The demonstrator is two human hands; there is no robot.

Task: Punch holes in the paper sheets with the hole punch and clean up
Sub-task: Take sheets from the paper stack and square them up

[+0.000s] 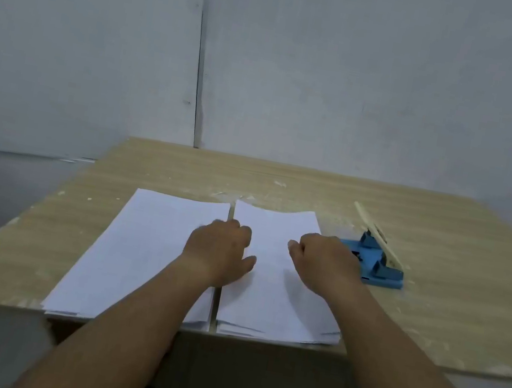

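Two stacks of white paper lie side by side on the wooden table (pixel 442 245): a left stack (pixel 137 248) and a right stack (pixel 269 291), with a narrow gap between them. My left hand (pixel 221 249) rests with curled fingers across the gap, over the inner edges of both stacks. My right hand (pixel 321 259) sits with curled fingers on the right stack's right side, holding nothing that I can see. A blue hole punch (pixel 378 265) with a cream lever raised stands just right of my right hand.
Small pale scraps and dust (pixel 237 195) dot the tabletop behind the paper. A grey-white wall (pixel 336 71) stands right behind the table. The table's near edge (pixel 472 372) runs just below the stacks, and my knees show under it.
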